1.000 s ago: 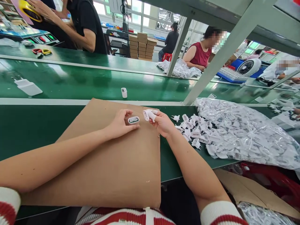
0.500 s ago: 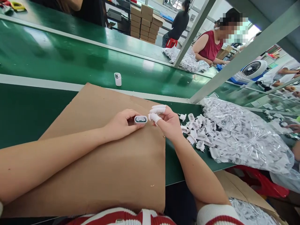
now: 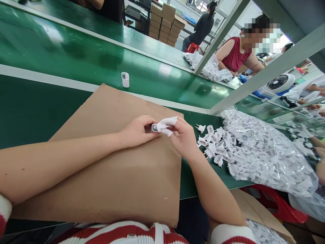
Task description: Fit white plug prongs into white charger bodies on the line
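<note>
My left hand point(image 3: 137, 130) is closed around a white charger housing point(image 3: 154, 127), its oval open end turned up with dark parts showing inside. White finger cots cover the thumb and fingertips of my right hand point(image 3: 184, 137). Those fingertips are pinched together over the right side of the housing's opening and hide part of it; whatever lies between them is too small to make out. Both hands are above a brown cardboard sheet point(image 3: 114, 183). Loose white plug pieces point(image 3: 214, 144), some with pins, lie in a pile right of my right hand.
A clear plastic bag point(image 3: 271, 149) full of white pieces lies beyond the pile. Another white housing point(image 3: 125, 80) stands on the green belt point(image 3: 83, 57). A grey metal post point(image 3: 236, 89) slants up at the right. Other people sit across the belt.
My right fingertips have moved left, from just beside the housing onto its opening. The housing is still in my left hand, now more covered. The whole view has shifted slightly.
</note>
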Demonstrator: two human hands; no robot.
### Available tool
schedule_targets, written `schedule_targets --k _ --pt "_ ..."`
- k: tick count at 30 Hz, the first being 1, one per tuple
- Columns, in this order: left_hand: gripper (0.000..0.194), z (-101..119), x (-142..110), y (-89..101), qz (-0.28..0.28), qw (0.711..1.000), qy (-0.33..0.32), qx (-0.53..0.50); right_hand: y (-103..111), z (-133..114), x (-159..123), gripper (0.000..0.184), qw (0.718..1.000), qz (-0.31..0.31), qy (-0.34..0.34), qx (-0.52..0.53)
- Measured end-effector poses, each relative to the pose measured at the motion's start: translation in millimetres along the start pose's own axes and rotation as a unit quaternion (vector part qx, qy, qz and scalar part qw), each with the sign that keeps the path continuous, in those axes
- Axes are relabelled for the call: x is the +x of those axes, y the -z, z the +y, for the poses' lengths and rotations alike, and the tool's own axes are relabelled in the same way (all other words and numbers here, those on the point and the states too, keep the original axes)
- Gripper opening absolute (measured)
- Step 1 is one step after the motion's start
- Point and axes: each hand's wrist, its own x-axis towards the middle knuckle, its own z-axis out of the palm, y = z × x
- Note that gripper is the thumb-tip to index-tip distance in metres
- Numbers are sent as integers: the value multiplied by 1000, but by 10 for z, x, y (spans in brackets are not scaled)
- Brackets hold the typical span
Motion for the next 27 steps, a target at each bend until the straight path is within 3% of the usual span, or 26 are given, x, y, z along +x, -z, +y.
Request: schedule_targets --k 3,9,14,21,27 --pt "29 -1 8 1 -6 1000 3 -6 -14 -36 -8 22 988 -3 54 -143" --pt "30 2 13 4 -11 1000 1 -15 -52 -88 64 24 946 -26 130 -295" --pt "29 -23 18 -1 -11 1000 -11 -9 -71 -78 111 23 945 -65 123 -296" --pt "29 -1 21 6 -12 1000 -2 -18 -75 -54 98 26 935 -41 147 -321" --pt "30 -4 26 -5 -9 1000 -9 -17 -100 -94 132 21 924 -58 121 -358"
